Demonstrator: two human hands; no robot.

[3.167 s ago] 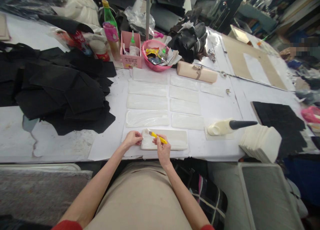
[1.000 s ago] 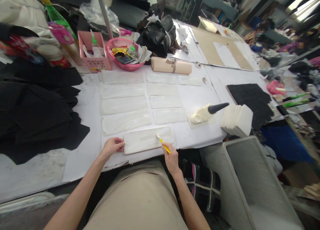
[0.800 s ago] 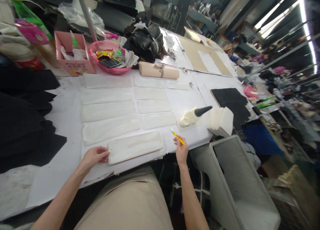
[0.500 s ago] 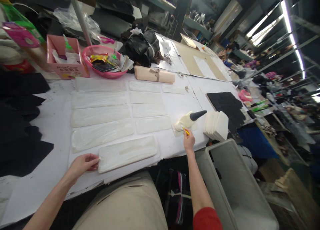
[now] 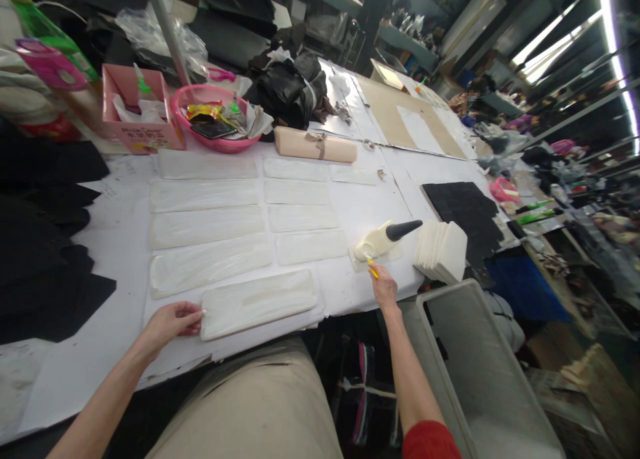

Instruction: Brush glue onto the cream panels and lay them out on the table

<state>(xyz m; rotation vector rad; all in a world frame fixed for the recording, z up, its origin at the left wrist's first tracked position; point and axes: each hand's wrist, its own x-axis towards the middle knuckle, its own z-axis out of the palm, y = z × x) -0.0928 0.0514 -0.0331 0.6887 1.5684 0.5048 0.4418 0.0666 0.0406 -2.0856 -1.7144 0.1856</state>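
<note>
My left hand (image 5: 176,322) is closed at the left end of a long whitish strip (image 5: 260,303) near the table's front edge, its fingertips at the strip's corner. My right hand (image 5: 384,284) grips a thin yellow-handled tool (image 5: 373,270). The tool's tip is at the opening of a cream container with a black cone-shaped end (image 5: 376,242), which lies tilted on a small pale piece. More pale strips lie in rows on the white-covered table (image 5: 350,290) beyond my left hand.
Black cut pieces (image 5: 45,259) lie at the left. A pink basin (image 5: 217,142) and a pink box (image 5: 150,138) stand behind the strips. White pads (image 5: 440,251) are stacked right of the container, above a grey bin (image 5: 480,359). Dark sheets (image 5: 463,212) lie farther right.
The view has shifted slightly, so the table things appear a little farther right. Both hands stay in nearly the same places, with the tool still at the container's opening.
</note>
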